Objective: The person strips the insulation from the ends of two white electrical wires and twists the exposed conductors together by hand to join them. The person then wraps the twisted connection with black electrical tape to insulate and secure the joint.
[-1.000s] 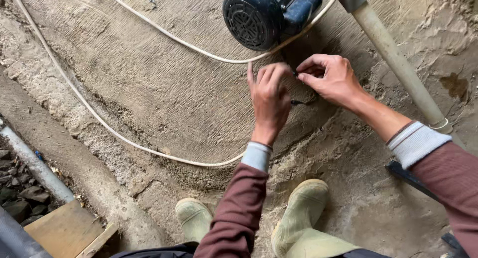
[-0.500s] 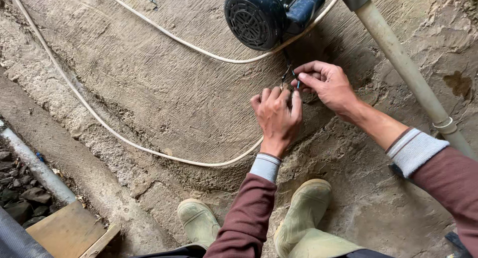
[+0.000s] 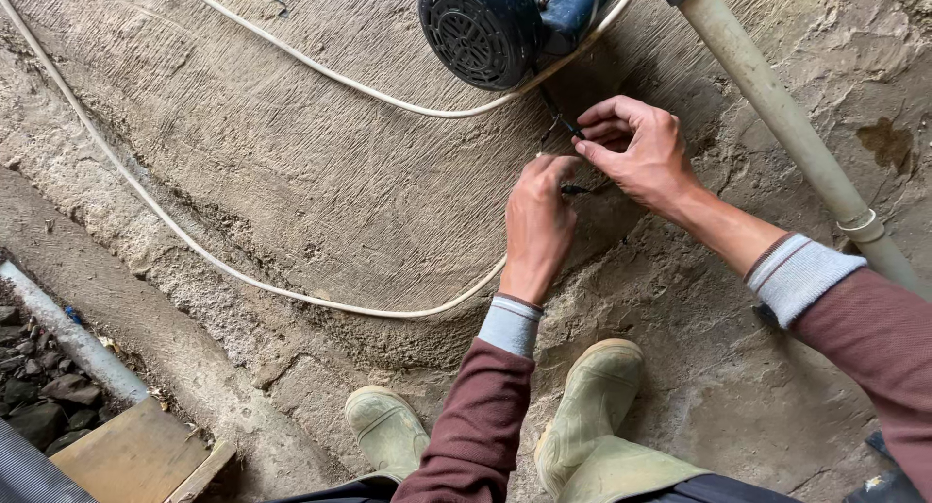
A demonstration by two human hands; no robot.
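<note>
Both hands are right up under the motor. Left hand (image 3: pixel 537 217) has its fingers curled and pinched on a thin dark wire end (image 3: pixel 575 189), which pokes out toward three o'clock from its fingertips. Right hand (image 3: pixel 636 151) comes in from the four o'clock side, thumb and forefinger closed narrow on another dark wire (image 3: pixel 555 115) that climbs toward eleven o'clock, up to the blue motor (image 3: pixel 505 22). So the two wire ends sit between the hands, just at twelve o'clock of the left knuckles and at nine o'clock of the right fingertips; the right hand is the nearer one to the motor. White cable (image 3: pixel 291 289) loops across the concrete floor (image 3: pixel 291 173) at the left, grey pipe (image 3: pixel 777 105) slants down at the right, pale rubber boots (image 3: pixel 592 406) planted below.
</note>
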